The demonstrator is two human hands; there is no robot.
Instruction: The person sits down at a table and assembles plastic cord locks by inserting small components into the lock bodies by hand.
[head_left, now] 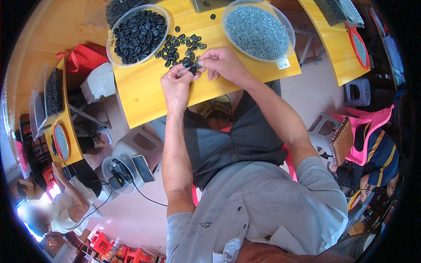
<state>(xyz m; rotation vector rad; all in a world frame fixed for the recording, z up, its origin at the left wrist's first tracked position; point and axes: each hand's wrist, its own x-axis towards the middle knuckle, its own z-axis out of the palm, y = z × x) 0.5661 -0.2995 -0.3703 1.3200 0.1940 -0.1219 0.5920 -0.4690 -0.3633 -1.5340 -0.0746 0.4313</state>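
My left hand (176, 87) pinches a small black plastic part (188, 64) between thumb and fingertips, just over the yellow table (144, 94). Close against it, my right hand (226, 65) has thumb and forefinger pressed together at the part's right side. Whatever those fingers hold is too small to make out. Loose black parts (175, 49) of the same kind lie scattered just beyond both hands. A clear round tub (167, 31) full of black parts stands to the left. Another clear tub (292, 38), heaped with small silver screw-like pieces, stands to the right.
Below the table's near edge are my knees. A grey stool (142, 142) stands at left, near a phone (143, 168) and black chargers with a cable. Other work tables flank mine. A co-worker (70, 197) sits lower left; a pink chair (368, 127) is at right.
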